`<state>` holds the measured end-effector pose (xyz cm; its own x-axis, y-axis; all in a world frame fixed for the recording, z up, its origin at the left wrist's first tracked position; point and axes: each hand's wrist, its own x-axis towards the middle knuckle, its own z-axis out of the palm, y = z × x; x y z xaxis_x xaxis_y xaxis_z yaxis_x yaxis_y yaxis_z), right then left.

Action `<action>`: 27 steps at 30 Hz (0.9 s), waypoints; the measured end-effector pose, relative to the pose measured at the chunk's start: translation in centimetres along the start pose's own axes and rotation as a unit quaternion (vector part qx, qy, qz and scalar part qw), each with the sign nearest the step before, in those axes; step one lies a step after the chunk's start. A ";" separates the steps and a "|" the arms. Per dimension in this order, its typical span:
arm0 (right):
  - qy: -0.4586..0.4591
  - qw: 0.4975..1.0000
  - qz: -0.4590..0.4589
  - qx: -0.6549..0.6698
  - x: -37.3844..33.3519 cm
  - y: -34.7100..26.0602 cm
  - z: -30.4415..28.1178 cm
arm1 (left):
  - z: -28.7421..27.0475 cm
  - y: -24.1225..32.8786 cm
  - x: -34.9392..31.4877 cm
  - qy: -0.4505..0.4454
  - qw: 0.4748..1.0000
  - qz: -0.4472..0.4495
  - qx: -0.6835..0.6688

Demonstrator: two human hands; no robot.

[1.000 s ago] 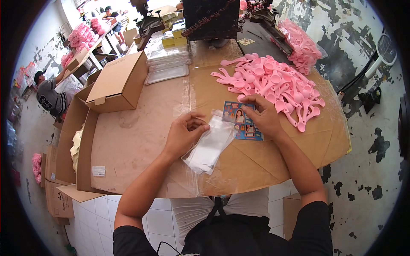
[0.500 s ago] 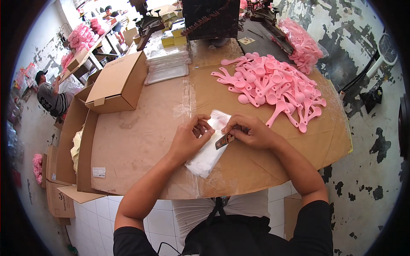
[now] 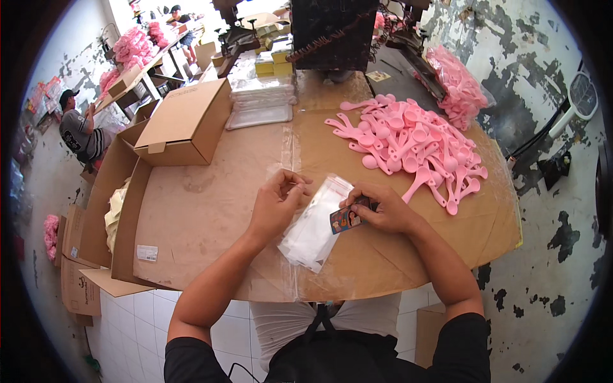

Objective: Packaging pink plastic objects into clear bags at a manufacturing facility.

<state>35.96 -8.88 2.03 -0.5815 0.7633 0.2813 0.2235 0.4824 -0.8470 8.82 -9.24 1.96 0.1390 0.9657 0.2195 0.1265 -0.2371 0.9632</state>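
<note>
A stack of clear plastic zip bags [image 3: 313, 223] lies aslant on the table in front of me. My right hand [image 3: 382, 209] pinches a small dark printed card [image 3: 345, 219] between thumb and fingers, its coloured picture side facing up over the bags' right edge. Just left of the bags hovers my left hand [image 3: 278, 203], fingers curled in toward the thumb, with nothing visible in them. A heap of pink plastic measuring spoons [image 3: 415, 137] spreads beyond my right hand.
A closed cardboard box [image 3: 182, 124] stands at the far left on an open carton [image 3: 128, 236]. Flat clear packs [image 3: 260, 115] are stacked beside it. Dark machinery [image 3: 333, 35] rises at the back, with a bag of pink items [image 3: 456, 86] to its right. A person [image 3: 82, 131] works at the far left.
The left hand has drawn back leftward from the bags. In my right hand the card has tilted so more of its picture shows. The whole view has shifted slightly.
</note>
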 end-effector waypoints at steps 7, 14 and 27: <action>0.179 0.979 0.072 0.069 0.3 -1.4 -0.2 | -0.7 2.2 -0.5 -0.094 0.984 -0.050 -0.146; 0.218 0.964 0.020 0.150 0.3 -1.7 0.3 | 0.6 1.3 -0.8 -0.135 0.977 -0.089 -0.142; 0.127 0.988 -0.068 -0.059 0.0 -2.6 -0.5 | 1.0 2.3 -1.4 -0.154 0.984 -0.087 -0.032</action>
<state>35.76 -9.95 4.45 -0.4018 0.7636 0.5054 0.2553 0.6235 -0.7390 9.90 -11.27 3.69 0.4124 0.9110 0.0033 0.1141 -0.0552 0.9919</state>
